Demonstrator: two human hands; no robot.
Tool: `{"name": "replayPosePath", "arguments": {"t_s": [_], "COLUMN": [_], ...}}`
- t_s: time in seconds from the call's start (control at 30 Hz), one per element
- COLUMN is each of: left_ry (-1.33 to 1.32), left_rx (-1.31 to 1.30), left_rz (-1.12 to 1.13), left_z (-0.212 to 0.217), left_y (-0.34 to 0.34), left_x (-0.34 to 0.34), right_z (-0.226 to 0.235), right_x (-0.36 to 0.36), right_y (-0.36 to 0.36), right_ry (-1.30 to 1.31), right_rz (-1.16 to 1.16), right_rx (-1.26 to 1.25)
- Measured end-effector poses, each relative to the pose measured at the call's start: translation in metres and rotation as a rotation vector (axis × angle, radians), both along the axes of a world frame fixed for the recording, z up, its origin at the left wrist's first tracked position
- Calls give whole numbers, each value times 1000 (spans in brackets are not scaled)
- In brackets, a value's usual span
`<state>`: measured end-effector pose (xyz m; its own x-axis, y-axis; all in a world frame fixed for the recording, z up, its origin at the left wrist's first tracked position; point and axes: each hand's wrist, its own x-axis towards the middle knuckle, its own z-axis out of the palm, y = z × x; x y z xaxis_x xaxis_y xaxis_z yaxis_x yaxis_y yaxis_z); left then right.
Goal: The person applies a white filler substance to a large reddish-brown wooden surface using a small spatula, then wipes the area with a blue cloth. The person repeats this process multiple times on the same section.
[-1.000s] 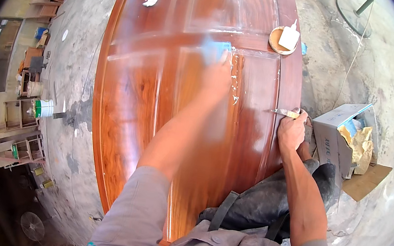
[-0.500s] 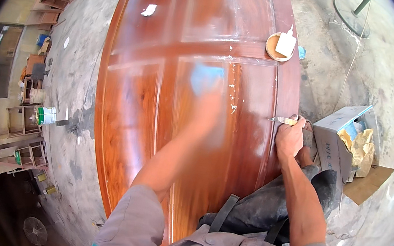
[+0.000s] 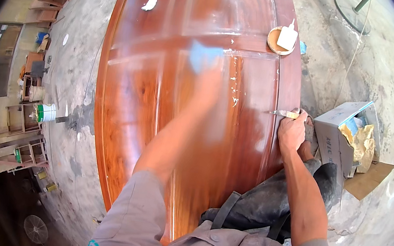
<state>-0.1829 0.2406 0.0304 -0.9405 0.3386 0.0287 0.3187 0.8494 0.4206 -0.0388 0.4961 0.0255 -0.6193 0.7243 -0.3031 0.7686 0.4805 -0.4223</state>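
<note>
My left hand (image 3: 210,82) presses a pale blue cloth (image 3: 204,56) flat against the glossy reddish-brown wooden panel (image 3: 135,94), toward its far right part (the hand is blurred, so I cannot tell how tightly its grip closes on the cloth). My right hand (image 3: 291,131) rests at the panel's right edge, its grip closed around a small scraper (image 3: 284,113) whose metal blade lies on the wood, pointing left. A shallow round dish (image 3: 275,39) with a putty knife sits at the far right edge. A cardboard box (image 3: 339,130) stands on the floor just beyond my right hand.
</note>
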Motion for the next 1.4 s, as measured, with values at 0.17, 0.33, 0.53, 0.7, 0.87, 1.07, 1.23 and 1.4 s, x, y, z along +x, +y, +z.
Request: {"name": "replayPosePath", "arguments": {"t_s": [0.17,0.33,0.53,0.7,0.87,1.07,1.23,1.4], "left_ry": [104,-156,-92,28,-86,150,-142,52], "left_rx": [6,51,-52,-25,1,-116,-111,-120], "left_rz": [-58,65,8,-56,13,-157,-1,-115], "left_z": [-11,18,15,2,11,-19,21,-7], "left_y": [-7,-2,-11,-21,-25,-50,-27,-58], "left_x": [19,-2,-1,23,18,85,-5,112], "right_z": [5,0,4,3,9,6,2,9], "right_x": [-8,-2,-5,-3,-5,-5,-4,-7], "right_y": [5,1,0,4,-4,7,-4,3], "right_ry": [-27,9,-14,10,20,6,73,-5], "right_rz": [-9,28,7,6,11,-2,35,-12], "right_rx": [15,13,16,2,19,21,15,-8]}}
